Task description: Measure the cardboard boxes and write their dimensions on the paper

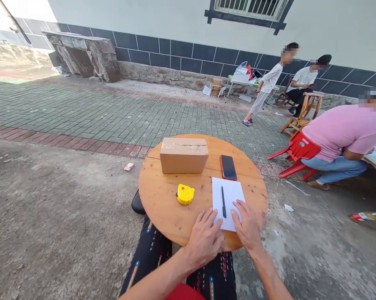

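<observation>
A sheet of white paper point(231, 191) lies near the front right of a round wooden table point(156, 208). On the paper rests a black pen point(223, 202), roughly upright in the view. My left hand point(206, 233) lies at the sheet's lower left corner, fingers stretched out and holding nothing. Over the sheet's lower right part, my right hand point(246, 223) is spread with its fingertips on the paper. Neither hand touches the pen. A yellow tape measure point(186, 194) sits left of the paper, and a closed cardboard box point(184, 162) stands behind it.
A phone with a red edge point(228, 167) lies just beyond the paper. To the right, a person in a pink shirt point(341, 129) sits on a red plastic chair point(303, 146). Two more people are near a folding table point(242, 81) by the wall. A bottle point(367, 216) lies on the ground.
</observation>
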Tool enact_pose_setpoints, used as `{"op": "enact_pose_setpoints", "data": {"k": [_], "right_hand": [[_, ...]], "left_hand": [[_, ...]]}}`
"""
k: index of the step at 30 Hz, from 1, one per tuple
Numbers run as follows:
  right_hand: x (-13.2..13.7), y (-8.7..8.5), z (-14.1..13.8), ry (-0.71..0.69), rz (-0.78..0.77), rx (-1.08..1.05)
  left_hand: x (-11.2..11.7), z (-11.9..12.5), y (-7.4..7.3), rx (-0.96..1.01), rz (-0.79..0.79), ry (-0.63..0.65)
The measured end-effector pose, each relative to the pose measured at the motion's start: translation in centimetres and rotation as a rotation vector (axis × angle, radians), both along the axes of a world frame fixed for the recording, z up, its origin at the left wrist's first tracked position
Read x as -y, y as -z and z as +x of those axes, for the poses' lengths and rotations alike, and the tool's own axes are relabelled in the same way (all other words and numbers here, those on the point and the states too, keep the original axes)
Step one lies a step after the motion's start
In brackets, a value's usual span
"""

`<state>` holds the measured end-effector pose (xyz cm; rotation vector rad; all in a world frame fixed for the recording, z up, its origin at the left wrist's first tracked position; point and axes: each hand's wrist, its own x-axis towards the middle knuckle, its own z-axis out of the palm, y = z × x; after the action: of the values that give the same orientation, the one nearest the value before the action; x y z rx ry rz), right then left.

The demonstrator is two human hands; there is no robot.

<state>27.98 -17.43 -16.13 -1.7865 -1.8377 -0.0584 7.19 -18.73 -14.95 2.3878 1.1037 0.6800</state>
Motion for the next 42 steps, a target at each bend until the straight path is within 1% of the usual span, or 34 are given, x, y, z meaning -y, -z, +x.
{"op": "enact_pose_setpoints", "data": {"k": [3,6,8,10,13,15,17,21,24,27,30,31,33,35,37,39,42], "right_hand": [[-0.8,-1.4,-3.5,-0.093,-0.003,-0.075],[-2.5,-2.3,-8.1,-0.193,-0.073,-0.137],[-4.1,-2.4,-11.1,-0.257,-0.146,-0.151],[-5.5,-2.1,-13.4,-0.300,-0.218,-0.153],[-6.7,-1.5,-15.2,-0.317,-0.252,-0.155],[-6.7,-1.3,-15.3,-0.307,-0.233,-0.170],[-6.0,-1.2,-14.7,-0.284,-0.217,-0.179],[-4.3,-1.4,-12.3,-0.261,-0.226,-0.137],[-4.6,-2.2,-10.5,-0.221,-0.205,-0.182],[-7.4,-3.3,-9.3,-0.121,-0.129,-0.343],[-11.7,-4.3,-8.9,-0.048,-0.104,-0.543],[-13.1,-4.6,-9.0,-0.033,-0.119,-0.603],[-15.5,-5.2,-9.5,-0.030,-0.130,-0.648],[-16.8,-5.6,-10.2,-0.064,-0.124,-0.661],[-17.0,-6.1,-10.7,-0.098,-0.116,-0.678],[-16.4,-6.5,-10.9,-0.098,-0.110,-0.692],[-15.2,-7.1,-10.4,-0.063,-0.111,-0.707]], "left_hand": [[0.9,-3.3,-0.4,0.056,0.042,-0.099],[0.9,-6.7,0.0,0.119,0.090,-0.262],[0.4,-8.3,0.4,0.145,0.094,-0.348],[-0.3,-9.5,0.7,0.163,0.088,-0.407],[-1.5,-10.8,0.7,0.199,0.083,-0.466],[-2.5,-11.7,0.7,0.231,0.084,-0.498],[-3.8,-12.6,0.6,0.266,0.080,-0.532],[-7.0,-14.1,0.2,0.341,0.053,-0.584],[-9.7,-14.6,-0.2,0.411,0.007,-0.612],[-12.7,-14.8,-0.4,0.513,-0.130,-0.675],[-15.6,-14.4,-0.4,0.658,-0.324,-0.722],[-16.4,-14.2,-0.4,0.699,-0.363,-0.716],[-17.8,-13.6,-0.7,0.752,-0.382,-0.666],[-18.4,-13.0,-1.2,0.774,-0.365,-0.603],[-18.2,-12.7,-2.0,0.796,-0.344,-0.583],[-17.4,-12.8,-2.9,0.776,-0.322,-0.592],[-15.6,-13.7,-4.3,0.693,-0.309,-0.659]]}}
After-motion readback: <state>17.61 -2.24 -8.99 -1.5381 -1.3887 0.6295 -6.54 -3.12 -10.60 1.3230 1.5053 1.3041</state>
